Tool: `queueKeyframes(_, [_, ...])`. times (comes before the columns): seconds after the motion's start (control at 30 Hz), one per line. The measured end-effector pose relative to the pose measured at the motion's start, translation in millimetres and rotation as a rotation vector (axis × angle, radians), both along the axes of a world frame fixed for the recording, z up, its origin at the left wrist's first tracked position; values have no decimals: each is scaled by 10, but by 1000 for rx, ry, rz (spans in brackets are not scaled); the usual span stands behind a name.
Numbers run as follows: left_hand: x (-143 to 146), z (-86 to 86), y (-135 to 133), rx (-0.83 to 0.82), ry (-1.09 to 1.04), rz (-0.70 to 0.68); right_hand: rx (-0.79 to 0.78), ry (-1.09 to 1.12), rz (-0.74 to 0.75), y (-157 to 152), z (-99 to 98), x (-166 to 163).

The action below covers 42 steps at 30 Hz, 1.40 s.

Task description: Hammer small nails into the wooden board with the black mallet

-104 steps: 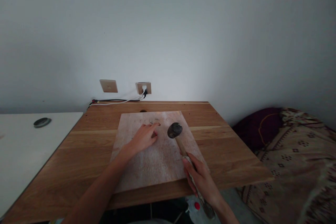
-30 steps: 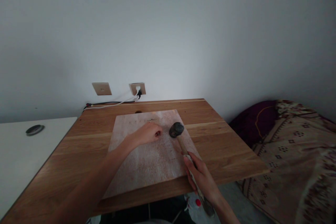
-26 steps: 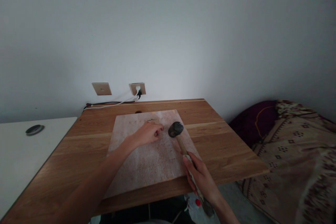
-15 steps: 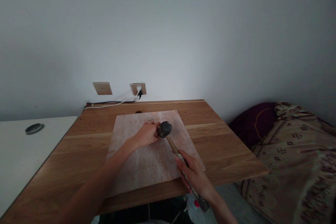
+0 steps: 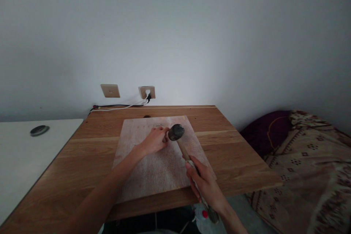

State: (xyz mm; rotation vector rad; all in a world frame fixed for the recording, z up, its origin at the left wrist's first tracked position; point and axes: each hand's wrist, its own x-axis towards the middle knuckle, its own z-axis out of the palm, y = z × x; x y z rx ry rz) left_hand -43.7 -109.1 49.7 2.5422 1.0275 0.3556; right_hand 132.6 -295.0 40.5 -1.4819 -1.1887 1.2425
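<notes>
A pale square wooden board [image 5: 159, 168] lies on a brown wooden table [image 5: 82, 161]. My left hand [image 5: 155, 140] rests on the board's far half, its fingertips pinched together on something too small to make out. My right hand [image 5: 204, 184] is closed round the wooden handle of a hammer [image 5: 179, 140] near the board's near right corner. The hammer's dark head hovers just right of my left fingertips. A few small nails [image 5: 159, 125] lie on the board near its far edge.
A white surface [image 5: 24, 157] adjoins the table on the left, with a dark round disc [image 5: 39, 130] on it. Two wall sockets [image 5: 146, 91] and cables sit behind the table. A patterned bed cover [image 5: 307, 168] and a dark cushion [image 5: 267, 129] lie to the right.
My right hand has swung the hammer head leftward, from a gap to the right of my left hand to right beside its fingertips. My left hand stays pinched on the board.
</notes>
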Motion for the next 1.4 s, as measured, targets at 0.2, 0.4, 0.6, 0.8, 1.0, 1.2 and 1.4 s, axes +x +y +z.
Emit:
queueKeyframes(0.2, [11,-3,12,35,23,-18,-20,-70,46,-2,-112,14])
queueKeyframes(0.4, [-5,-24,24,-9,-5,-25,42,27,-116,-16,-36,60])
queueKeyframes(0.6, [8,-46,16,-29,11,-57,29,82,-138,-53,-73,124])
queueKeyframes(0.8, [-302,120,353,46,-214,10,37,20,-84,-130,-123,169])
queueKeyframes(1.0, [-602,107,781,113,11,175,34,-11,-103,-145,-166,188])
queueKeyframes(1.2, [-256,9,713,150,178,126,20,-10,-130,-149,-185,174])
queueKeyframes(1.4, [-106,59,663,171,173,141,4,-10,-179,-252,-241,305])
